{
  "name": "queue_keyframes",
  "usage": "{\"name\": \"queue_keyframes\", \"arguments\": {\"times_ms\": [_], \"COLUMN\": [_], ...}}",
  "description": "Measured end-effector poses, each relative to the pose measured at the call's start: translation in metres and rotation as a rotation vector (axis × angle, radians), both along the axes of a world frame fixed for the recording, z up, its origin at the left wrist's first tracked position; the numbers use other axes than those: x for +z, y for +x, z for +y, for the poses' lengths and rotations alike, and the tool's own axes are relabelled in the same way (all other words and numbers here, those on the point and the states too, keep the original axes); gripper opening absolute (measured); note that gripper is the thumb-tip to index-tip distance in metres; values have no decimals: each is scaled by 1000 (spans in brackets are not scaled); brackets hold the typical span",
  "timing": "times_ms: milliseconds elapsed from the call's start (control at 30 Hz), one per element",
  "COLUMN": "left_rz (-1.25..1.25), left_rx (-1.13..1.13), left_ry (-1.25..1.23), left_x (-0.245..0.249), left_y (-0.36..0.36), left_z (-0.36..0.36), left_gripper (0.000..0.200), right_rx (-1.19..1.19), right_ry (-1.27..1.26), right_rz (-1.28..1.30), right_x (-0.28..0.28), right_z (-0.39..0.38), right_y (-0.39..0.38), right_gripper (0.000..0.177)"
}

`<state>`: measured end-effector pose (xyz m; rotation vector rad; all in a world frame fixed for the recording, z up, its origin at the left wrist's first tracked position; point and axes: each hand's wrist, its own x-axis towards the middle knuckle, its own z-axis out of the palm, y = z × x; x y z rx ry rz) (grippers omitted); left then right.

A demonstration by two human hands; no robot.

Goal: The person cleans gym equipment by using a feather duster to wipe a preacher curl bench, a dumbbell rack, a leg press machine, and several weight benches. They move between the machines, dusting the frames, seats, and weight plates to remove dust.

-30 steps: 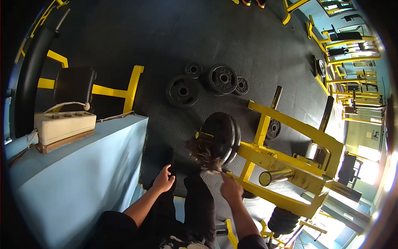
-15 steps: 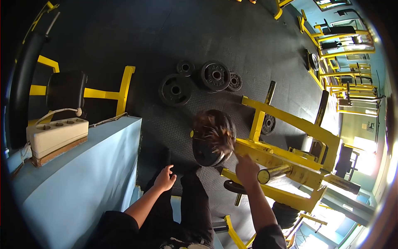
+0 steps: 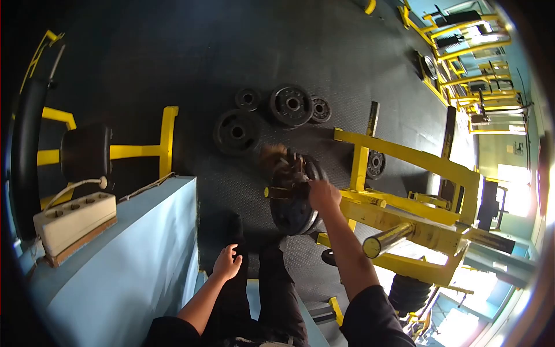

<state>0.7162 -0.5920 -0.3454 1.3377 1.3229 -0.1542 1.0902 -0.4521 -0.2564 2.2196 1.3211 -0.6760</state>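
One black rubber floor [image 3: 173, 58] fills most of the view. On it stands one yellow plate-loaded machine [image 3: 404, 156], with one bare steel sleeve [image 3: 388, 238] pointing towards the person. One blue ledge [image 3: 144, 243] lies at the left and carries one white power strip [image 3: 72, 217] on a wooden board.

A stack of black weight plates [image 3: 292, 211] hangs on the machine's near peg; how many are in it cannot be told. Four loose plates [image 3: 237, 132] lie flat on the floor beyond it, close together. One small plate [image 3: 376, 163] sits on the far side of the frame.

One brown tufted duster [image 3: 280, 161], blurred, rests against the top edge of the hanging stack. The right hand [image 3: 324, 195] has its grip clenched on the duster's end, just beside the stack's rim. The left hand [image 3: 227, 265] is released, fingers loosely spread, grasping nothing, close to the dark trouser leg [image 3: 277, 289].
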Motion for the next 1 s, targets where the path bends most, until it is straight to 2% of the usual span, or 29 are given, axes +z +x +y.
{"name": "queue_keyframes", "arguments": {"times_ms": [33, 167, 200, 233, 367, 433, 467, 533, 567, 633, 700, 800, 833, 867, 933, 967, 1000], "left_rz": [-12, -25, -55, -72, -166, -161, -191, -236, -285, -328, -391, -417, -432, -465, -509, -506, -564], "left_rx": [8, -6, -44, -68, -158, -194, -258, -356, -385, -475, -576, -769, -829, -867, -960, -1003, -1005], "left_ry": [4, -8, 112, 127, 133, 148, 166, 270, 301, 215, 235, 194, 206, 173, 139, 149, 117], "left_x": [-1, 0, -6, -3, 13, 33, 44, 65, 60, 75, 95, 118, 130, 139, 160, 173, 186], "left_y": [1, 12, 14, 18, 48, 69, 82, 104, 114, 139, 162, 199, 215, 231, 263, 280, 296], "left_z": [1, 11, 7, 8, 29, 40, 44, 47, 43, 36, 22, -3, -12, -20, -37, -48, -59], "left_gripper": [50, 40, 35, 35, 31, 32, 32, 32, 31, 30, 31, 34, 34, 35, 40, 40, 40], "right_rx": [-39, -132, -188, -245, -569, -754, -808, -1029, -1073, -1313, -1612, -1890, -2003, -2054, -2126, -2165, -2275], "right_ry": [76, 99, 146, 198, 217, 402, 443, 386, 427, 329, 205, 477, 528, 563, 1004, 1024, 1257], "right_rz": [-41, 92, 92, 90, 222, 340, 311, 397, 384, 393, 339, 73, -52, -56, -162, -163, -211], "right_x": [10, 74, 81, 86, 121, 132, 140, 154, 162, 173, 181, 170, 157, 135, 98, 95, 96], "right_z": [-25, -133, -168, -202, -321, -379, -400, -435, -449, -479, -507, -536, -542, -546, -554, -551, -542], "right_y": [-4, -24, -31, -40, -86, -113, -125, -148, -159, -177, -193, -218, -222, -223, -229, -225, -209], "right_gripper": [37, 41, 43, 45, 48, 45, 45, 41, 41, 38, 43, 38, 39, 39, 36, 36, 36]}}
